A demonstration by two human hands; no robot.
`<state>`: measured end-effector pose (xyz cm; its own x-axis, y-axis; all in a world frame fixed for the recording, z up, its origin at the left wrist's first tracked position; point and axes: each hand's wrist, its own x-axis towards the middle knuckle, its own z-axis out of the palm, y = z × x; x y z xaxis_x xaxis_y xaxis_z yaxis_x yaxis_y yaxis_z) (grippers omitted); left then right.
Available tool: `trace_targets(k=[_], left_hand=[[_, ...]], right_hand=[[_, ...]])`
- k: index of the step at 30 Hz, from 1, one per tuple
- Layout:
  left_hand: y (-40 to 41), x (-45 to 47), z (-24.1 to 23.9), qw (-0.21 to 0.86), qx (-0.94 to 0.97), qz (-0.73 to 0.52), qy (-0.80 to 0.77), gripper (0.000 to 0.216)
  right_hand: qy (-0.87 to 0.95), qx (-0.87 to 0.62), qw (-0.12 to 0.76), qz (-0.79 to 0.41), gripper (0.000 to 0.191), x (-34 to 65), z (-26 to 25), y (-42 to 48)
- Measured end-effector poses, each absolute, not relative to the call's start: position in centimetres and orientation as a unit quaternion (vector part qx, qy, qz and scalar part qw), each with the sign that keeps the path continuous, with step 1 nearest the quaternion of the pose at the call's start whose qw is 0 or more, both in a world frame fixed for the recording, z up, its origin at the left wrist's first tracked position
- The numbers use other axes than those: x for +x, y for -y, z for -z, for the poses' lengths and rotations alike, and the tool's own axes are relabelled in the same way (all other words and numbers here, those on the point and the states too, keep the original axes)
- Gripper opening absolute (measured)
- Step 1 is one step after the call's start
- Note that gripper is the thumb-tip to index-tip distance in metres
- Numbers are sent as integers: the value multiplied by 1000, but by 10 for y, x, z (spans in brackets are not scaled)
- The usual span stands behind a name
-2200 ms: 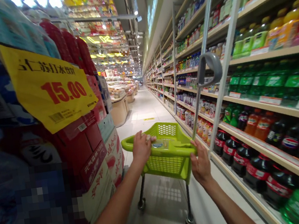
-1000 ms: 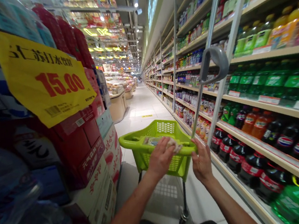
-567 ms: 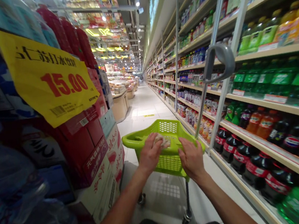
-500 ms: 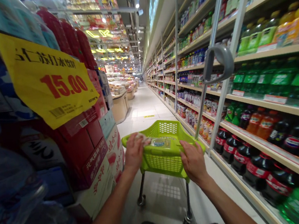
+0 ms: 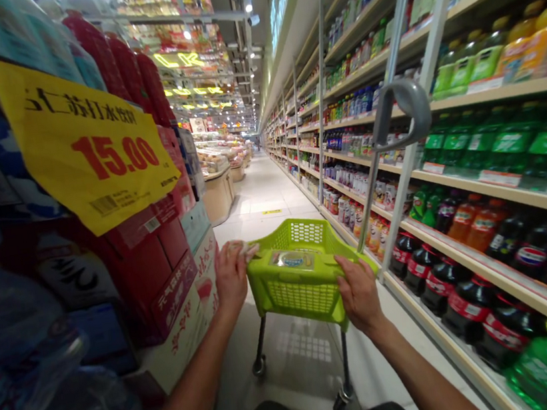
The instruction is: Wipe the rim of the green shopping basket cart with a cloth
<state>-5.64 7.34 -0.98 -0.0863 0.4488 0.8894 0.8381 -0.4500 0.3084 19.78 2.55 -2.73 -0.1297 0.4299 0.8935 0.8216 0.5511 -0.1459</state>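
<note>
A lime-green wheeled shopping basket (image 5: 292,291) stands in the aisle in front of me. My left hand (image 5: 231,276) is closed on a small pale cloth (image 5: 248,249) and presses it against the basket's near left corner. My right hand (image 5: 360,293) is closed over the basket's near right rim. From that right side a metal pull bar rises to a grey loop handle (image 5: 404,107). A clear label plate (image 5: 291,260) sits on the near rim between my hands.
Stacked red drink cartons (image 5: 162,280) with a yellow 15.00 price sign (image 5: 86,159) crowd the left. Shelves of soft-drink bottles (image 5: 499,236) run along the right. The tiled aisle floor (image 5: 263,199) stretches ahead, with display counters (image 5: 219,195) further on the left.
My left hand with the cloth slid along the near rim, from the right end to the left corner. My right hand kept its hold on the right rim.
</note>
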Motion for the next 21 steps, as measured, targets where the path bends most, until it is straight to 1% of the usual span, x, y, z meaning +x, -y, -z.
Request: trace_targets(k=[2, 4, 6, 8, 11, 13, 17, 19, 21], left_hand=[[-71, -44, 7, 149, -666, 539, 493, 26], [-63, -11, 2, 109, -753, 490, 426, 26], [-53, 24, -3, 61, -824, 443, 349, 38], [-46, 43, -8, 45, -838, 420, 344, 51], [-43, 28, -9, 89, -831, 357, 417, 63], [-45, 7, -6, 112, -833, 316, 440, 64], [-47, -16, 1, 148, -821, 317, 452, 55], [-47, -17, 3, 159, -819, 325, 445, 53], [-47, -17, 3, 165, -819, 332, 439, 52]], right_hand=[[721, -440, 506, 177, 39, 193, 20, -25], [718, -436, 523, 143, 41, 185, 6, -24], [729, -419, 531, 104, 43, 176, -10, -26], [756, -414, 502, 68, 44, 167, -21, -28], [793, -438, 422, 42, 46, 158, -22, -30], [809, -433, 394, 50, 48, 155, -15, -29], [832, -388, 391, 59, 43, 175, -9, -29], [806, -435, 399, 36, 35, 201, -14, -36], [768, -508, 390, -15, 27, 233, -23, -46]])
